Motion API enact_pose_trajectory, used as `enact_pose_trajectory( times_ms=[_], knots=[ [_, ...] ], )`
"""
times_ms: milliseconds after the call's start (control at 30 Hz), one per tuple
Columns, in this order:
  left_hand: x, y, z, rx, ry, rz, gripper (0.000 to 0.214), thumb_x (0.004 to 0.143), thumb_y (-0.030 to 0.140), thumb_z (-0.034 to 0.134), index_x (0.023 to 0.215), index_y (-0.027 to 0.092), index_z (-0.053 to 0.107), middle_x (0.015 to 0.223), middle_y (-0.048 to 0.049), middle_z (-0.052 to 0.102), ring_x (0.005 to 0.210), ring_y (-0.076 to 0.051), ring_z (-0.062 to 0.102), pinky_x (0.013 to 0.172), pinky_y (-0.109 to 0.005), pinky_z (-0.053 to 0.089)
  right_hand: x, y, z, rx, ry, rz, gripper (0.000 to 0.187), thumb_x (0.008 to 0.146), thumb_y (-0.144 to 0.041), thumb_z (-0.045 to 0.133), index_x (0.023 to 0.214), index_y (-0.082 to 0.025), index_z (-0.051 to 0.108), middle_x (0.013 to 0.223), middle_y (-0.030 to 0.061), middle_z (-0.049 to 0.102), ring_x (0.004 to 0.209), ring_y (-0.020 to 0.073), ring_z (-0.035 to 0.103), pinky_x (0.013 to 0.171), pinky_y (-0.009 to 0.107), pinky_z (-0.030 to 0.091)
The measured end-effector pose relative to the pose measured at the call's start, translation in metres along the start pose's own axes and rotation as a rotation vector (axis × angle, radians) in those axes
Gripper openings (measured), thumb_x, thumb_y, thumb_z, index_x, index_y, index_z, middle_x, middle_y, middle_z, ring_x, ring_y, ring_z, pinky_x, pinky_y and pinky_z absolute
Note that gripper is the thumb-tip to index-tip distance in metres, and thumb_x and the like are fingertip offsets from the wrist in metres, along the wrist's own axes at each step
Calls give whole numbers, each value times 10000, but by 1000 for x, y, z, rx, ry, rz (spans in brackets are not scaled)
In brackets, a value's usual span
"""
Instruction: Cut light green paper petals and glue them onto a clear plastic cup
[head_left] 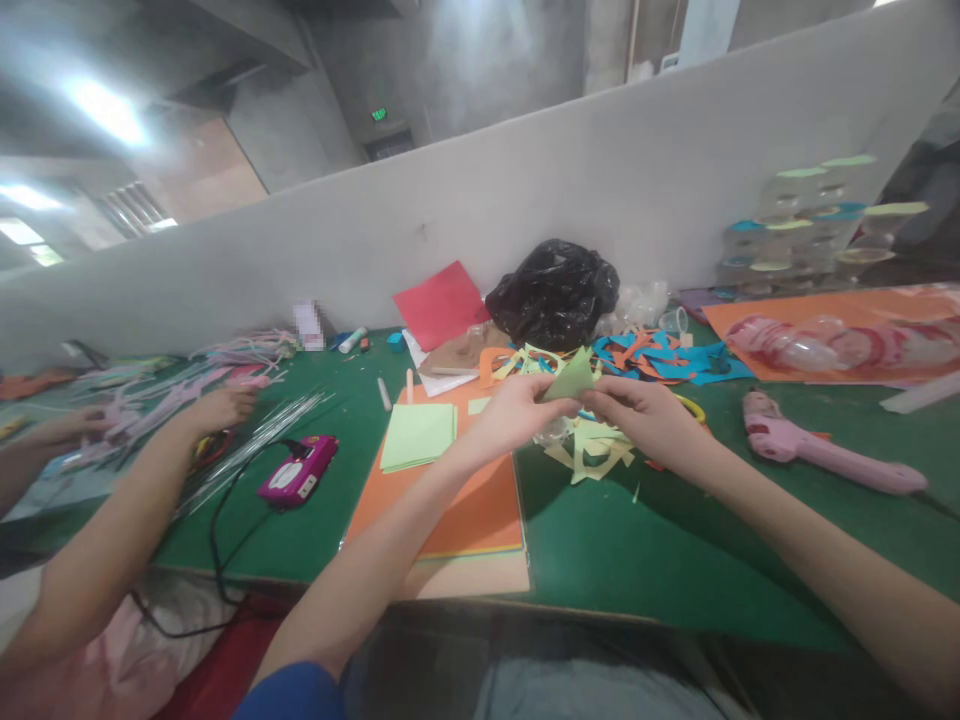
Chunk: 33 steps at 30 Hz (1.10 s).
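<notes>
Between my two hands I hold up a piece of light green paper (571, 377) that looks folded, its tip pointing upward. My left hand (519, 408) pinches its left side, fingers closed. On the right edge, the fingers of my right hand (628, 408) are closed on the same paper. Below and left of it lies a stack of square light green sheets (418, 437) on a sheet of orange paper (472, 510). Pale green paper scraps (592, 450) are spread under my right hand.
A pink glue gun (832, 455) lies at right. Behind are a black plastic bag (555, 295), red paper (442, 305) and blue and orange scraps (660, 355). Stacked clear cups (795, 230) stand far right. At left, a co-worker's hands (225, 408) work beside a magenta box with a cable (300, 472).
</notes>
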<state>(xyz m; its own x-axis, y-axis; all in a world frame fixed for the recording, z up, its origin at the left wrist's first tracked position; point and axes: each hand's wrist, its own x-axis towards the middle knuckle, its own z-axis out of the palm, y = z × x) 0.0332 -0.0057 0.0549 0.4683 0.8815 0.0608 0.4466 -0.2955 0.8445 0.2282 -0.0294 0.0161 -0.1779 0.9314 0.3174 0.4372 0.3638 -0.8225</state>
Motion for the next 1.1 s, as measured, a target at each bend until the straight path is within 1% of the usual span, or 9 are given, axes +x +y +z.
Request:
enact_pose_trajectory(
  times_ms=[133,300,433,533,667,800,900,1000,1100],
  knots=[
    [2,-2,-4,58,46,-22,284,823,440,660,736,170,672,715,-7,663,622,-116,520,605,-266,376,1,0,0,-22,33,1,433,906,-566,510,667,-206,488,633,-14,449,606,134,413,576,265,316],
    [4,-2,-7,15,-1,51,279,886,369,596,687,174,627,726,-29,709,701,-132,614,720,-286,463,5,6,-1,-25,62,23,462,912,-600,508,668,-209,484,578,-33,415,542,115,366,529,261,291],
    [4,-5,-8,25,-39,50,355,889,420,595,627,190,532,608,11,633,598,-105,552,621,-256,420,5,7,-3,-12,60,57,491,890,-639,528,658,-208,493,557,-45,390,523,109,352,525,264,292],
    [5,-8,-7,0,-51,48,410,878,492,601,627,201,460,536,45,548,538,-94,499,574,-248,383,5,5,-5,14,57,63,528,873,-685,533,655,-205,511,574,-35,420,530,111,363,525,269,301],
    [6,-11,-5,9,-81,68,419,885,526,575,646,203,456,562,40,563,544,-96,483,576,-248,380,5,5,-4,14,55,53,572,853,-735,522,651,-201,514,597,-24,449,543,114,379,526,269,306],
    [7,-15,-4,55,-71,97,429,906,526,540,641,202,446,579,47,523,560,-99,458,592,-252,370,6,10,-6,-40,42,31,519,912,-662,464,680,-201,516,640,-6,523,597,136,460,584,274,365],
    [9,-18,-4,91,8,105,410,929,492,516,650,205,429,583,50,489,574,-104,450,619,-262,368,7,14,-16,-213,94,2,416,980,-534,397,772,-206,546,741,24,614,718,179,561,658,293,408],
    [12,-22,-5,39,93,75,312,941,435,495,732,222,404,570,58,507,577,-114,467,636,-271,368,6,21,-28,-600,174,-71,321,1020,-397,356,950,-198,598,940,81,686,918,245,615,753,331,424],
    [14,-24,-5,-96,119,55,243,941,420,500,832,229,396,648,43,588,658,-131,541,682,-275,392,4,32,-32,-1022,131,-115,327,1025,-282,339,1106,-146,625,1089,150,682,1046,301,596,840,372,426]
  ],
)
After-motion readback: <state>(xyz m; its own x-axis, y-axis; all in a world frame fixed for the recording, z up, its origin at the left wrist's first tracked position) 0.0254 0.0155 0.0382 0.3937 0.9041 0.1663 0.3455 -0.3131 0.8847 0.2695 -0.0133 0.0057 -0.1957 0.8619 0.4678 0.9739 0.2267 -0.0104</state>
